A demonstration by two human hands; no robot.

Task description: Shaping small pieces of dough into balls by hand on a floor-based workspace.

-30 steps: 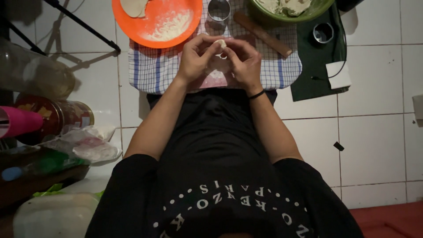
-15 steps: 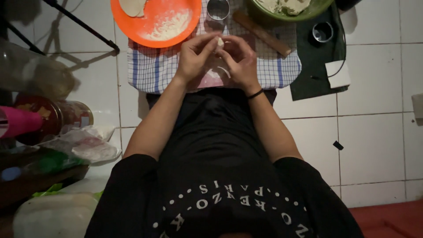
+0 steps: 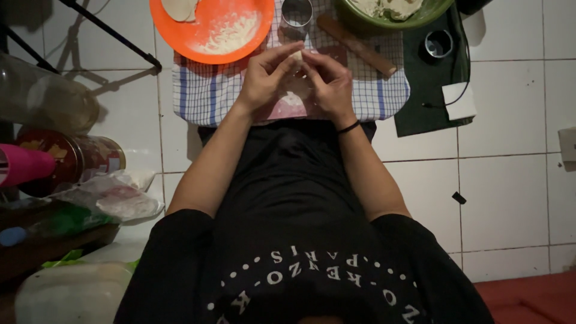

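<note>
Both my hands are raised over a blue-and-white checked cloth [image 3: 204,90] on the tiled floor. My left hand [image 3: 264,78] and my right hand [image 3: 331,84] meet at the fingertips and pinch a small pale piece of dough [image 3: 296,56] between them. A black band circles my right wrist. Under the hands lies a pinkish floured board [image 3: 285,107]. An orange plate [image 3: 240,12] with flour and a flat dough disc [image 3: 179,7] sits just beyond my left hand.
A metal ring cutter [image 3: 297,11], a wooden rolling pin [image 3: 357,45] and a green bowl [image 3: 447,5] of dough lie ahead. A dark mat [image 3: 429,90] holds a small lid and a white box [image 3: 459,101]. Tin can [image 3: 78,159], plastic bag [image 3: 114,195] and container [image 3: 72,294] crowd the left.
My fingers keep working the dough piece; the hands have stayed almost in the same place over the cloth.
</note>
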